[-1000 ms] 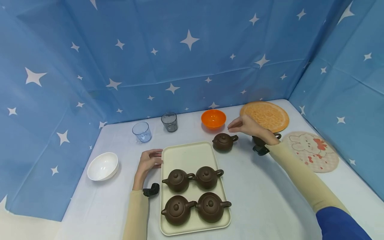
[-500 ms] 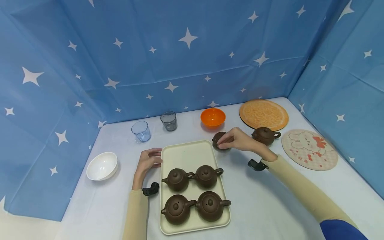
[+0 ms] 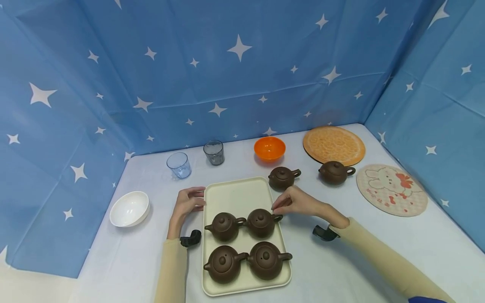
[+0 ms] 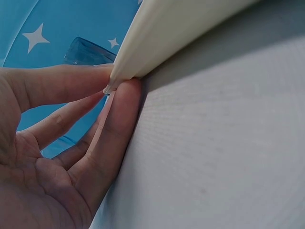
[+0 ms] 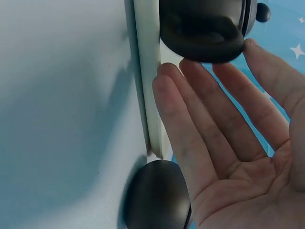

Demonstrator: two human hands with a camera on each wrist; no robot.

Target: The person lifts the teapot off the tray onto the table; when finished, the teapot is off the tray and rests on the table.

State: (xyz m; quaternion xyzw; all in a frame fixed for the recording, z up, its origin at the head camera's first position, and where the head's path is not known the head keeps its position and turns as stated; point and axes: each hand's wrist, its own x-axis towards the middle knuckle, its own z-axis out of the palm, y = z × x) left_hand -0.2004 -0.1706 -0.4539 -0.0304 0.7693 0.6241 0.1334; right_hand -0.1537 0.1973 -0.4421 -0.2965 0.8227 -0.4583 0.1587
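- Reaching toward the upper-right teapot point(image 3: 260, 222) on the tray point(image 3: 231, 194), the right hand point(image 3: 297, 203) is seen with fingers straight and spread; nothing is held by it.
- In the right wrist view the fingertips point(image 5: 164, 78) lie just beside the pot's handle point(image 5: 202, 45); whether it is touched cannot be told for sure.
- That pot stands in the tray's second row from the back, its spout nearly touching the handle of the left pot point(image 3: 224, 226). Two more pots point(image 3: 244, 263) stand in the front row.
- The tray's far left rim is pinched by the left hand point(image 3: 188, 203), thumb above and fingers beneath the lip, as the left wrist view shows point(image 4: 112, 114).
- Two further teapots point(image 3: 282, 177) point(image 3: 335, 172) stand on the table behind the right hand, well apart from each other.
- Risk, as judged: the pots are packed closely, so a neighbour could be knocked if the handle is taken at an angle; a lid could be shed if a pot is tipped; the tray could be shifted if the left grip slackens.
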